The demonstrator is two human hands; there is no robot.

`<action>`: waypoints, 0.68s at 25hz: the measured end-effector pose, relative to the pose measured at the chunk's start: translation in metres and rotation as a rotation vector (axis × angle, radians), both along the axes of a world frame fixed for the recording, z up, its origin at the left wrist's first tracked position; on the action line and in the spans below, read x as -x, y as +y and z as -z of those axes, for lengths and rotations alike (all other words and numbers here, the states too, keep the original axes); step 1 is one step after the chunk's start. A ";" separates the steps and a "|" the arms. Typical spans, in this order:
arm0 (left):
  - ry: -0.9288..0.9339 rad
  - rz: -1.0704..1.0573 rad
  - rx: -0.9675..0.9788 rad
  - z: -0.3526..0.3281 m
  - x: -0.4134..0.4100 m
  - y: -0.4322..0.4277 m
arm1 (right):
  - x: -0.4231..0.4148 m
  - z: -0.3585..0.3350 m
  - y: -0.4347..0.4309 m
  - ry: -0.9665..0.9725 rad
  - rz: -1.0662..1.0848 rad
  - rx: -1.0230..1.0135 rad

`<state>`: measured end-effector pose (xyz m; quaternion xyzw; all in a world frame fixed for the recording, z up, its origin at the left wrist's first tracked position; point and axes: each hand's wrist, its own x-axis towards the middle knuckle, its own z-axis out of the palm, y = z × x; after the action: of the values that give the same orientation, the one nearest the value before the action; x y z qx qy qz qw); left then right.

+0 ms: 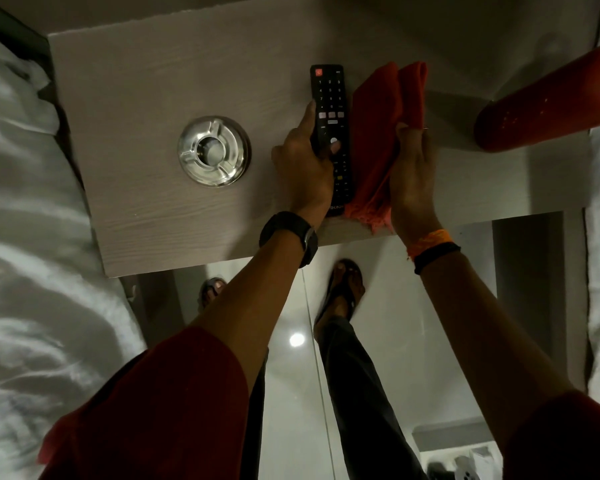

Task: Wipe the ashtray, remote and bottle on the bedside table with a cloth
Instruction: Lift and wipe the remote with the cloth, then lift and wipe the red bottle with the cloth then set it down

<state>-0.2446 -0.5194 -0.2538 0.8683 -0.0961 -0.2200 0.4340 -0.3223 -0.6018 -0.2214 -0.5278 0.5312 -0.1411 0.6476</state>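
Currently left grip [303, 168] clasps remote [331, 109]; right grip [411, 174] clutches cloth [378, 126] beside it; ashtray [214, 151] and bottle [548, 105] apparently remain.

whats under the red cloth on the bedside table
Only the bedside table top shows around the red cloth, which the right hand holds beside the remote. Whatever lies beneath the cloth itself is covered.

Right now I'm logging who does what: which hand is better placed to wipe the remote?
The right hand: it already holds the red cloth against the remote's side. The left hand grips the remote, steadying it.
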 end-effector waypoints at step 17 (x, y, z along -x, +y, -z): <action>-0.548 0.653 0.183 -0.116 0.055 -0.116 | 0.113 -0.081 -0.028 -0.296 0.965 -0.154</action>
<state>-0.2996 -0.6353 -0.1383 0.7768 -0.4963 -0.0977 0.3751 -0.4352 -0.6303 -0.1399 -0.1475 0.6260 -0.4575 0.6141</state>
